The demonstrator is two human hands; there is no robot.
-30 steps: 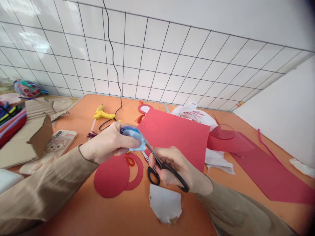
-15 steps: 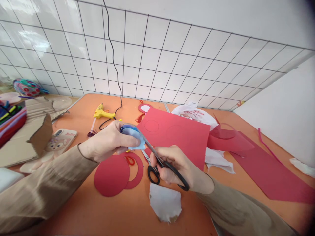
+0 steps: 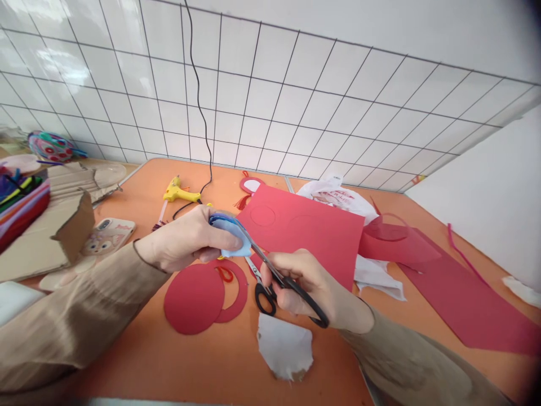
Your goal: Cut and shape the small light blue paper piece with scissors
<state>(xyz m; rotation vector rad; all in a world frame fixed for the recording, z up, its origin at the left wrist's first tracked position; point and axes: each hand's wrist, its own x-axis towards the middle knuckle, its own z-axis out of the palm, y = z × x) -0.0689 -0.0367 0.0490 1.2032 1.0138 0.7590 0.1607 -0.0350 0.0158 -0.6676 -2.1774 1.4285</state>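
My left hand point(image 3: 190, 237) pinches a small stack of blue and light-blue pieces point(image 3: 231, 239), thumb on top. My right hand point(image 3: 302, 285) grips black-handled scissors point(image 3: 296, 290), whose blades lie against the right edge of the blue stack. Below my left hand, a red disc point(image 3: 193, 299) overlaps a red ring point(image 3: 240, 299) on the orange table point(image 3: 190, 366). A small red loop point(image 3: 225, 274) lies inside the ring. Another pair of black-handled scissors point(image 3: 265, 299) rests on the table, partly hidden behind my right hand. A ragged white scrap point(image 3: 285, 345) is in front of it.
A large red sheet point(image 3: 313, 225) with a drawn circle lies behind my right hand. Further right are a white plastic bag point(image 3: 338, 194) and a long red sheet point(image 3: 465, 299). A yellow glue gun point(image 3: 181, 192), a phone point(image 3: 110, 234) and cardboard point(image 3: 46, 242) are at the left.
The view has shifted slightly. Both hands keep nearly the same pose, with the blue stack and the scissors still held together.
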